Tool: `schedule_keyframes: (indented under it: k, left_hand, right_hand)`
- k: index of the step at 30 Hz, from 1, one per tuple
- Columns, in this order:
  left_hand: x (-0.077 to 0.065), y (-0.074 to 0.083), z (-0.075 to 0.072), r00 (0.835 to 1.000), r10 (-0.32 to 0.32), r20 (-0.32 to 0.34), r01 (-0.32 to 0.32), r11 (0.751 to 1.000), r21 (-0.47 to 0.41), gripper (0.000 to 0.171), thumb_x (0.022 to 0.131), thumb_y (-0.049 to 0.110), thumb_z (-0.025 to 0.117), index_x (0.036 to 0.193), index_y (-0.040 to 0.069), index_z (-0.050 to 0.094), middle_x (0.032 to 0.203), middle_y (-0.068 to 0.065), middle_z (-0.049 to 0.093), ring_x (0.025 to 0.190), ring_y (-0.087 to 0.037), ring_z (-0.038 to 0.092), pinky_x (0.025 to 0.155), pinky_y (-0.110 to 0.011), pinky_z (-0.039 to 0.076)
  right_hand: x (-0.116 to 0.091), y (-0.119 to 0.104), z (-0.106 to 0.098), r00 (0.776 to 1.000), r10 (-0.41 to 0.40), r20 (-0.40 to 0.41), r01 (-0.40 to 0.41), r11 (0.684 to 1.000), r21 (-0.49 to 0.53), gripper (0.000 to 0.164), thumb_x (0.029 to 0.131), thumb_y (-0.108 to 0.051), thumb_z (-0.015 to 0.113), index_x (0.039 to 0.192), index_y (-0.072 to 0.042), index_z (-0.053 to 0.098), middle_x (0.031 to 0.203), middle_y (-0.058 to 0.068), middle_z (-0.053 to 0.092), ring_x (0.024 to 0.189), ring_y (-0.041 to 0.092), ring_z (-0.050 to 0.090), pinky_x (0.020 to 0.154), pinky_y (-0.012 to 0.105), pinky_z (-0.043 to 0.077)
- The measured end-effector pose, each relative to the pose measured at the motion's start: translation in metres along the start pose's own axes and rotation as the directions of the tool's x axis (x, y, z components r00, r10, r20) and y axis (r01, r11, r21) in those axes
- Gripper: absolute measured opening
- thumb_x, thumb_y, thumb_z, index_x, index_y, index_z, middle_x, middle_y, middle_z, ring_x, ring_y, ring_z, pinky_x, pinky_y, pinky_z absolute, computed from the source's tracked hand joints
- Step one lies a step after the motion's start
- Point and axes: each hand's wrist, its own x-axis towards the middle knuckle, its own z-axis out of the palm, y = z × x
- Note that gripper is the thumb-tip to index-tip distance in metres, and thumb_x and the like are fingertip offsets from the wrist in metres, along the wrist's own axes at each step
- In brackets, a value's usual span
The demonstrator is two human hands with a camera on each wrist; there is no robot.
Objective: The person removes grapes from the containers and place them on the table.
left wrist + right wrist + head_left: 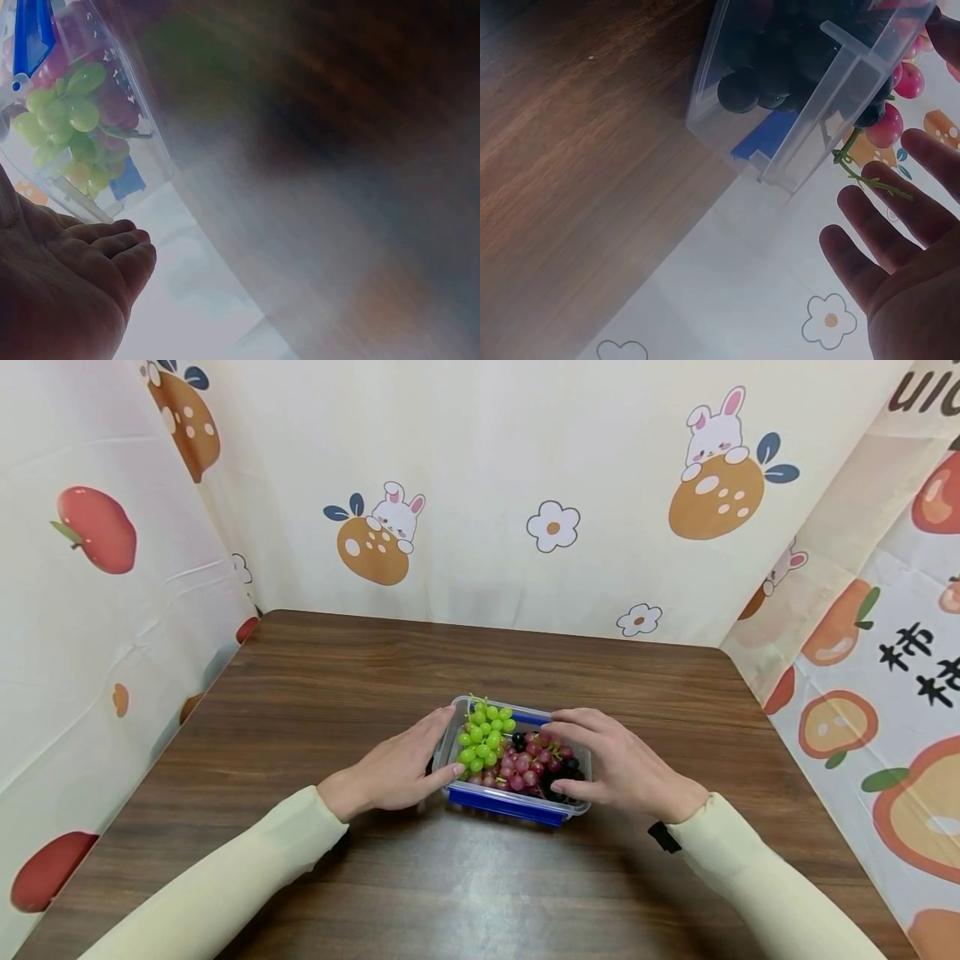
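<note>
A clear plastic container with blue side clips (506, 804) sits on the table, full of grapes. Green grapes (480, 739) fill its left end, red grapes (521, 768) the middle, and dark grapes (572, 767) the right. My left hand (405, 764) lies along the left end, fingers straight and thumb at the near corner; in the left wrist view its fingertips are right at the container's edge. Over the right end reaches my right hand (626, 768), fingers spread and relaxed. The right wrist view has those fingers beside a green stem (855, 169) and a red grape (885, 126) overhanging the rim.
The brown wood-grain table (337, 668) extends around the container on all sides. Behind it hangs a cream curtain (480, 468) printed with rabbits, fruit and flowers, with more printed cloth (847, 693) at the right and left. A black band (663, 837) circles the right wrist.
</note>
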Motion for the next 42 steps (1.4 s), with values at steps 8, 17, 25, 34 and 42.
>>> schedule_keyframes:
  k: [8,17,25,34,42]
  left_hand:
    - [0.000,0.000,-0.001,1.000,-0.007,-0.001,0.007,1.000,-0.001,0.090,0.103,0.063,0.043,0.166,0.009,0.007,0.171,-0.011,0.015,0.154,-0.025,0.022,0.120,-0.047,0.030]
    - [0.000,0.000,-0.001,1.000,-0.010,-0.001,0.010,1.000,0.001,0.090,0.103,0.064,0.042,0.166,0.009,0.007,0.171,-0.011,0.015,0.155,-0.024,0.021,0.120,-0.047,0.030]
    - [0.000,0.001,0.000,1.000,-0.006,0.001,0.006,1.000,0.001,0.090,0.103,0.063,0.043,0.166,0.008,0.007,0.170,-0.012,0.015,0.154,-0.025,0.022,0.121,-0.047,0.029]
    - [-0.001,0.001,0.000,1.000,-0.012,0.000,0.012,1.000,0.000,0.090,0.103,0.062,0.044,0.166,0.008,0.008,0.170,-0.011,0.016,0.154,-0.025,0.023,0.119,-0.047,0.032]
    - [-0.001,0.002,0.000,1.000,-0.014,0.010,0.013,1.000,0.007,0.090,0.104,0.062,0.042,0.166,0.008,0.006,0.171,-0.011,0.015,0.155,-0.025,0.021,0.120,-0.047,0.030]
  right_hand:
    - [0.006,-0.003,0.003,0.999,-0.031,0.017,0.032,0.999,-0.026,0.067,0.086,-0.044,0.083,0.141,-0.013,0.061,0.144,0.008,0.056,0.132,0.024,0.051,0.106,0.050,0.046]
    - [0.013,-0.005,0.008,0.997,-0.065,0.032,0.067,0.996,-0.060,0.065,0.086,-0.041,0.083,0.141,-0.014,0.062,0.143,0.011,0.057,0.132,0.024,0.051,0.108,0.049,0.044]
    - [0.020,-0.008,0.013,0.993,-0.113,0.025,0.115,0.989,-0.089,0.065,0.083,-0.040,0.086,0.137,-0.011,0.064,0.139,0.010,0.058,0.128,0.025,0.052,0.107,0.048,0.044]
    - [0.025,-0.011,0.018,0.990,-0.135,0.035,0.138,0.986,-0.097,0.059,0.082,-0.037,0.087,0.132,-0.010,0.068,0.136,0.010,0.060,0.128,0.026,0.052,0.108,0.048,0.043]
    - [0.029,-0.012,0.021,0.988,-0.153,0.037,0.156,0.980,-0.126,0.054,0.081,-0.032,0.088,0.127,-0.010,0.070,0.130,0.009,0.064,0.125,0.028,0.054,0.107,0.050,0.043]
